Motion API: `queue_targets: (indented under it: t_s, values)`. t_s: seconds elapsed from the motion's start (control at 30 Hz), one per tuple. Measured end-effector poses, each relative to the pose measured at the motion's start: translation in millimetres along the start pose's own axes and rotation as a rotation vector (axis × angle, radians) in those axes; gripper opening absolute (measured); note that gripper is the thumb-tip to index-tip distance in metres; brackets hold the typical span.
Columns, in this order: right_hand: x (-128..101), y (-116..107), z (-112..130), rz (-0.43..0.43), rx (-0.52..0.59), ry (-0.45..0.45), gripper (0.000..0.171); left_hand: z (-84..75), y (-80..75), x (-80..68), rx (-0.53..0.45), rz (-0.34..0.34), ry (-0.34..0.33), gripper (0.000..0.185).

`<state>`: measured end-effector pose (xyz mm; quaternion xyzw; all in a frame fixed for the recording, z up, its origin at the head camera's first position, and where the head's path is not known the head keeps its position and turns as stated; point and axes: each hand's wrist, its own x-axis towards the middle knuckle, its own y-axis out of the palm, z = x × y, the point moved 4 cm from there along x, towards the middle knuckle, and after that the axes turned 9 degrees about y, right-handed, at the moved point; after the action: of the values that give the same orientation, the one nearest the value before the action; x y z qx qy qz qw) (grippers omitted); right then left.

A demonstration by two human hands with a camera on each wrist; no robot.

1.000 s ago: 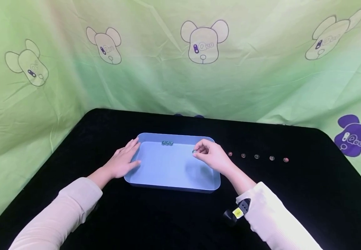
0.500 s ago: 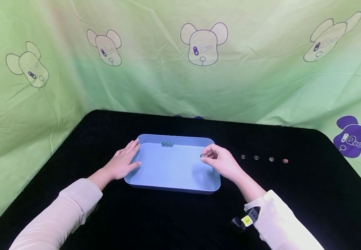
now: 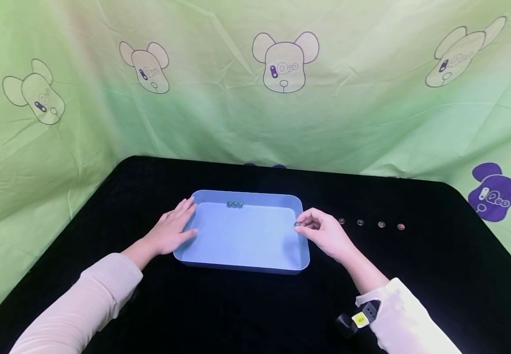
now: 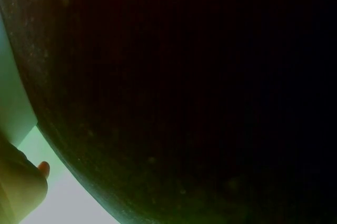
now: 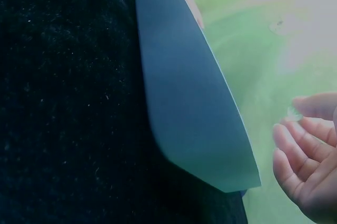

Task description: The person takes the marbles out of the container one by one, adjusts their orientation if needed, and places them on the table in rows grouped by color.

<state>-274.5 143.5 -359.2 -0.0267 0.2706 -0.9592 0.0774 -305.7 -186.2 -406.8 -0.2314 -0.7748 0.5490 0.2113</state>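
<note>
Now the right hand [image 3: 326, 235] hovers at the right wall of the light blue tray [image 3: 242, 265], its thumb and forefinger pinched on a small glass bead [image 3: 297, 224] that sits right at the fingertips, above the tray's right rim. In the right wrist view the same hand [image 5: 310, 155] shows its other fingers [image 5: 287, 153] loosely curled toward the palm, with the tray's outer wall [image 5: 184, 103] just beside them; the bead itself is too blurred there to make out. Beyond the fingers of the right hand, further out to the right, four more beads [image 3: 370, 224] lie in a row on the black desk [image 3: 414, 275], each apart from the next. The left hand [image 3: 172, 231] rests flat against the tray's left wall, fingers straight and relaxed, gripping nothing, thumb touching the near part of the rim. Across the tray floor from both hands, three beads [image 3: 234, 204] lie touching one another against the far wall, well apart from the pinched bead. The left wrist view is mostly dark desk cloth, with only a fingertip [image 4: 44, 168] and a pale strip of the tray at its lower left corner. Behind the desk hangs a green cloth backdrop [image 3: 348, 113] printed with bear heads.
</note>
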Motion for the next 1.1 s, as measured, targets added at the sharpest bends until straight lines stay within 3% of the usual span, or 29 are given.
queue_targets:
  t_s: [1.1]
  values:
    - [-23.1,-37.8,-50.1,-0.079,0.033,0.027,0.017,-1.7,-0.7,-1.6,0.002,-0.009,0.006,0.062]
